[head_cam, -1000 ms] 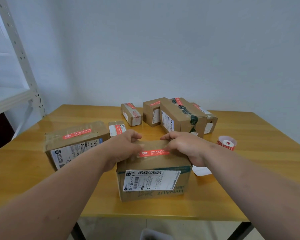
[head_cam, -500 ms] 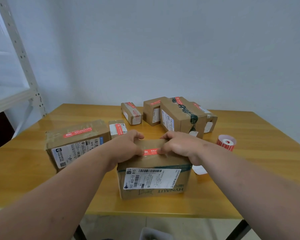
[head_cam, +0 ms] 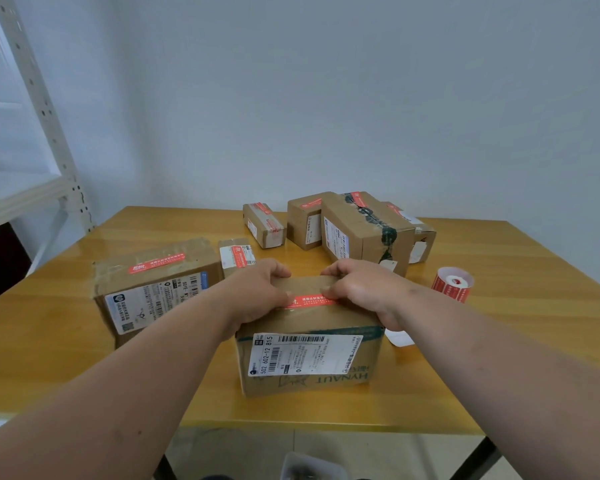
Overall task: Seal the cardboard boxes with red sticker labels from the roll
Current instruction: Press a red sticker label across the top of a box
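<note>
Cardboard, brown and creased, makes up the box (head_cam: 309, 344) that stands at the near middle of the counter (head_cam: 499, 341), with a white shipping label (head_cam: 305, 353) on its near side. A red sticker (head_cam: 309, 300) lies across the top seam of this box. Both hands rest on the box top. The left hand (head_cam: 257, 292) curls over the far left edge, its fingers bent down behind the box and its thumb side covering the sticker's left end. The right hand (head_cam: 361, 289) does the same at the far right edge, fingers curled over the back and thumb pressing on the sticker's right end. Only the middle of the sticker shows between the two hands, so each hand is clamped on the box.

The sticker roll (head_cam: 452, 284) stands on the counter to the right of the box, apart from it, red on the outside with a white core. A white scrap (head_cam: 397, 339) lies just beside the box's right side, partly hidden by the right wrist.

To the left stands a wide box (head_cam: 153, 289) with a red sticker on top and a white label on its front. Just behind it sits a small box (head_cam: 236, 256). Further back, a cluster of four boxes (head_cam: 361, 226) carries red stickers; the largest has dark tape around it. A grey metal shelf (head_cam: 32, 133) stands at the left by the pale wall.
</note>
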{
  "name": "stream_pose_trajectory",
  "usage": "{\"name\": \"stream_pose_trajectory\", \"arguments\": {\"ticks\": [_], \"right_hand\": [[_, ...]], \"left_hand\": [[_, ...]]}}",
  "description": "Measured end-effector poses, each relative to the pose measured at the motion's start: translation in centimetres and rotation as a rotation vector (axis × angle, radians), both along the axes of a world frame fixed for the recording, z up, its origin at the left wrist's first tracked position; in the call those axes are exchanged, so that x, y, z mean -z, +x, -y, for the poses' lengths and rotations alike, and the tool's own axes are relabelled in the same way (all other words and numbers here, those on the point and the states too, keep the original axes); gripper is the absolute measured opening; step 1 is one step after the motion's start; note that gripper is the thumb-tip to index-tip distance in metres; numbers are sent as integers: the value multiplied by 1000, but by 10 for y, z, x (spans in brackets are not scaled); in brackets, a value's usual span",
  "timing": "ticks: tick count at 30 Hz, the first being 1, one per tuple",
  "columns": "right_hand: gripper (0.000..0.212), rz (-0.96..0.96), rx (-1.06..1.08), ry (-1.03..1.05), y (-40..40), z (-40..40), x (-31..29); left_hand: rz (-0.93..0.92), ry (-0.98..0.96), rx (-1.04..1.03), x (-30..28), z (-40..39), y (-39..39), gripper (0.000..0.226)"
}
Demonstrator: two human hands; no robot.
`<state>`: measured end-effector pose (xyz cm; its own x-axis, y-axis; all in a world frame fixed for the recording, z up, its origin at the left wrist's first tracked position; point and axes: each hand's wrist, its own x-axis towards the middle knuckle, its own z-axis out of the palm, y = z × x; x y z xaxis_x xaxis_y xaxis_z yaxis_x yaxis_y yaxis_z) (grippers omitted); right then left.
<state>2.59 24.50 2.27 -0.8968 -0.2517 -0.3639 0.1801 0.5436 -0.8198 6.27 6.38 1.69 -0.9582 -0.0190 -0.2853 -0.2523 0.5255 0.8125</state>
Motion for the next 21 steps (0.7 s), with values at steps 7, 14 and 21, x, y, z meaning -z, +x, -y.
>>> {"name": "stream_pose_trajectory", "arguments": {"ticks": [7, 14, 21], "right_hand": [[47, 20, -48, -16, 4, -2, -2], [55, 68, -3, -117, 2, -6, -3], [54, -84, -178, 102, 3, -11, -6]], "left_hand": [[7, 11, 36, 0, 2, 3, 46], [27, 122, 29, 0, 10, 0, 45], [-75, 94, 55, -3, 16, 8, 47]]}}
